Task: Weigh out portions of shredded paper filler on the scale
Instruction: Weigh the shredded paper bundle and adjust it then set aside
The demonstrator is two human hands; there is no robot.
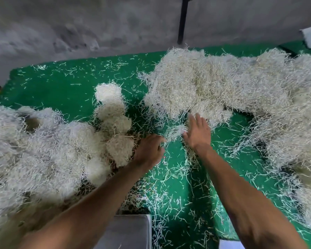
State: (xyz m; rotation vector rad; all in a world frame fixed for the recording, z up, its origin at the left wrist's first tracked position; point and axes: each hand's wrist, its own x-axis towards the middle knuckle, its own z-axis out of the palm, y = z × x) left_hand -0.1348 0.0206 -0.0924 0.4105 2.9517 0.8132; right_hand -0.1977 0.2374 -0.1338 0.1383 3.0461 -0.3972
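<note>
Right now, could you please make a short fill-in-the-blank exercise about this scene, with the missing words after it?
1. The table surface is ____ in colour.
2. The small tuft of shredded paper lies ____ the left hand and the right hand.
3. The right hand's fingers are ____, not curled.
4. The biggest heap of shredded paper lies on the person's ____ side.

Missing words: green; between; straight; right

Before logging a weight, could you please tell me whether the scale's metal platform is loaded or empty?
Empty: the visible part of the scale platform shows bare metal, though my left arm covers the rest.
</note>
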